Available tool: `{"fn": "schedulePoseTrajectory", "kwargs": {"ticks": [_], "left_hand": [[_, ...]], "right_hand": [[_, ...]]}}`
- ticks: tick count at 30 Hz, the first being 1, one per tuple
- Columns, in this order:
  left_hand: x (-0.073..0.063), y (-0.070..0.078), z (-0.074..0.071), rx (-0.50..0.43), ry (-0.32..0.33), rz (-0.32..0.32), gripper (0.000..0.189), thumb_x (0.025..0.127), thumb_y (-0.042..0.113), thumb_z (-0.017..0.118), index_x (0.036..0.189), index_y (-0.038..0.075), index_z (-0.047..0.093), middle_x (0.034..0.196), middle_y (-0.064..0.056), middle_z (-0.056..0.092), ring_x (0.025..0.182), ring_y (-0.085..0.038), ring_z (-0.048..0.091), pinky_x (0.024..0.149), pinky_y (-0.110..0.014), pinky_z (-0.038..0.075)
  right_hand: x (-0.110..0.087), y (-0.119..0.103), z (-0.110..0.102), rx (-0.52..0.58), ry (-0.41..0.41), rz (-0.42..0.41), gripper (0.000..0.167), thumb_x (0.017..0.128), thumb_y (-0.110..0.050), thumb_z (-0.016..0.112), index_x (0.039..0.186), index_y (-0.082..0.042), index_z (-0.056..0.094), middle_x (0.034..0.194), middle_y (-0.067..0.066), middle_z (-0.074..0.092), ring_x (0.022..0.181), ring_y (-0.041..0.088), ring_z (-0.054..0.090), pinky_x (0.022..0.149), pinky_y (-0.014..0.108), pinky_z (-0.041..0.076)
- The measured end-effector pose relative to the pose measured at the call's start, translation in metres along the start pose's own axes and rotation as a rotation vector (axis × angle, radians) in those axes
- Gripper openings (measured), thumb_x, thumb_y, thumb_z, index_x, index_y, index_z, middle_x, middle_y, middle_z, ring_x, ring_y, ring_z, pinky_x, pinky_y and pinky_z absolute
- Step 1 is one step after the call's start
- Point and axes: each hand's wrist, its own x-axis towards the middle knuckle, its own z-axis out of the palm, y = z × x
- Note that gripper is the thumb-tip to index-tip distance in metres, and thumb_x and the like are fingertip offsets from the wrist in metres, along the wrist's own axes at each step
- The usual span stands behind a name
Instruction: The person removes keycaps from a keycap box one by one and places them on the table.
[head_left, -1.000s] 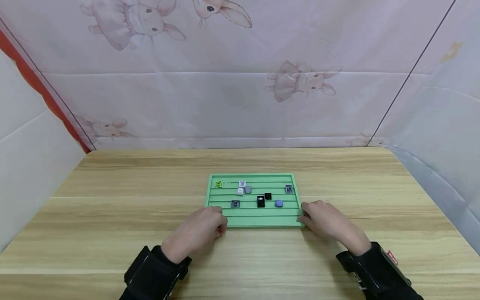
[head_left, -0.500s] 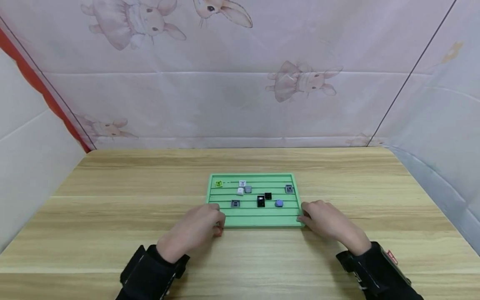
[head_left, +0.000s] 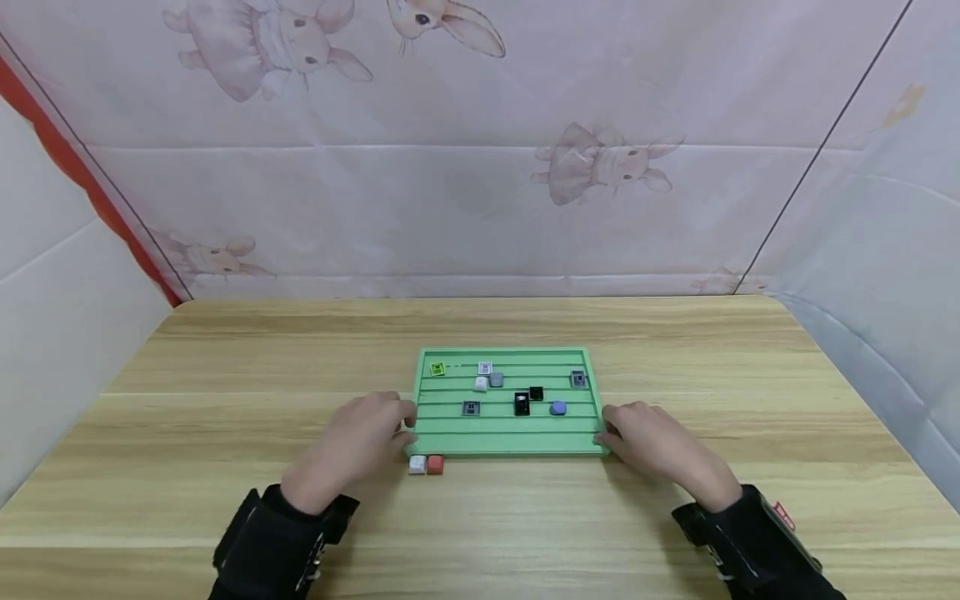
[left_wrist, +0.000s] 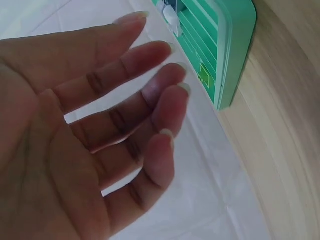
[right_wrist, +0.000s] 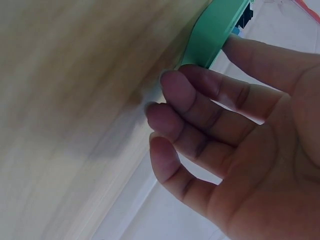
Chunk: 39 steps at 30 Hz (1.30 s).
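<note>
Green tray (head_left: 517, 443): right hand (head_left: 660, 440), grip pinching right edge; left hand (head_left: 348, 442), grip apart, beside left edge.

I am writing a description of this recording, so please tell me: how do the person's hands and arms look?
The left hand and right hand are bare, above a black left cuff and black right cuff with a small red tag.

green tray (left_wrist: 235, 45): top-cut, both wrist views | small pieces (head_left: 471, 408): markings unreadable, too tiny | black sleeves (head_left: 262, 550): bottom-cut, head view
</note>
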Motion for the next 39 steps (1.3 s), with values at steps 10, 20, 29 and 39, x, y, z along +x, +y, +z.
{"fn": "schedulePoseTrajectory", "kwargs": {"ticks": [10,20,29,39], "left_hand": [[0.0,-0.009,-0.003,-0.022,-0.025,-0.095,0.007,0.082,0.008,0.065,0.086,0.001,0.065,0.076,-0.006,0.059,0.062,-0.013,0.049,0.056,-0.029,0.041],[0.0,-0.012,-0.003,-0.013,-0.03,-0.107,0.003,0.083,0.004,0.062,0.085,0.002,0.064,0.074,-0.005,0.058,0.061,-0.014,0.047,0.054,-0.028,0.04],[0.001,-0.012,-0.002,-0.019,-0.051,-0.117,0.004,0.084,0.004,0.061,0.086,0.002,0.064,0.074,-0.005,0.057,0.061,-0.014,0.046,0.054,-0.028,0.039],[0.002,-0.012,0.0,-0.012,-0.047,-0.116,0.005,0.084,0.006,0.062,0.087,0.002,0.064,0.073,-0.004,0.056,0.061,-0.014,0.046,0.055,-0.028,0.039]], "right_hand": [[0.0,-0.001,-0.001,-0.03,0.005,0.003,0.022,0.086,-0.014,0.063,0.07,-0.009,0.048,0.058,-0.002,0.037,0.052,0.01,0.036,0.047,0.023,0.028],[-0.001,0.0,0.0,-0.03,0.006,-0.001,0.023,0.085,-0.014,0.063,0.069,-0.01,0.047,0.058,-0.002,0.036,0.052,0.01,0.035,0.047,0.022,0.027],[-0.001,-0.001,-0.001,-0.029,0.016,-0.002,0.025,0.085,-0.014,0.064,0.068,-0.01,0.046,0.057,-0.002,0.036,0.051,0.01,0.034,0.047,0.022,0.027],[0.0,0.0,0.0,-0.022,0.013,-0.004,0.023,0.085,-0.014,0.064,0.069,-0.01,0.048,0.057,-0.002,0.038,0.051,0.01,0.035,0.047,0.022,0.029]]}}
